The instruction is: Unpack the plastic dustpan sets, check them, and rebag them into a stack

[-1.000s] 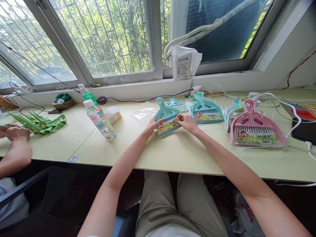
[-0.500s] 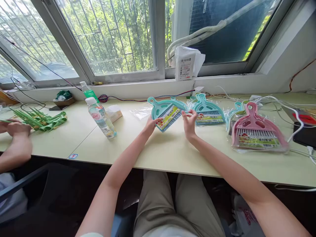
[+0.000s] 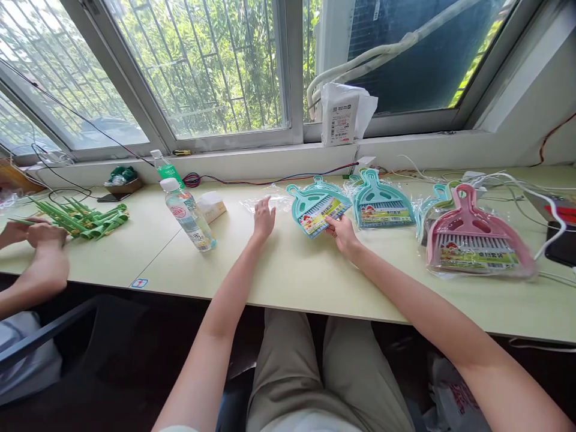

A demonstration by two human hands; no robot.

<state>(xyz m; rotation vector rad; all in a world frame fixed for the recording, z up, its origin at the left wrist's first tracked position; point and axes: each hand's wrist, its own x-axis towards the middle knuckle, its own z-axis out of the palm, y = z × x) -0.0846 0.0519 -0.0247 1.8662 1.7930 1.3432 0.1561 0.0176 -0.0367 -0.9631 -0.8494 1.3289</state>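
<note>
My right hand (image 3: 344,235) pinches the lower right edge of a turquoise dustpan and brush set (image 3: 300,204), which is tilted above the table. A printed yellow-green label card lies across its grey bristles. My left hand (image 3: 264,219) is off the set, with fingers stretched out at a clear plastic bag (image 3: 281,201) that lies flat on the table. Whether the fingertips touch the bag I cannot tell. Just right of the held set lies another turquoise dustpan set (image 3: 382,201) in clear wrapping. Farther right is a wrapped pink dustpan set (image 3: 479,231) atop others.
Left of my hands stand a clear water bottle (image 3: 186,216), a green-labelled bottle (image 3: 167,170) and a tissue pack (image 3: 212,207). Another person's hands (image 3: 40,231) hold green strips at far left. White cables (image 3: 551,210) and a black phone (image 3: 560,243) lie at right.
My left hand has let go of the dustpan set and moved left to the plastic bag. My right hand has closed on the set's right edge.
</note>
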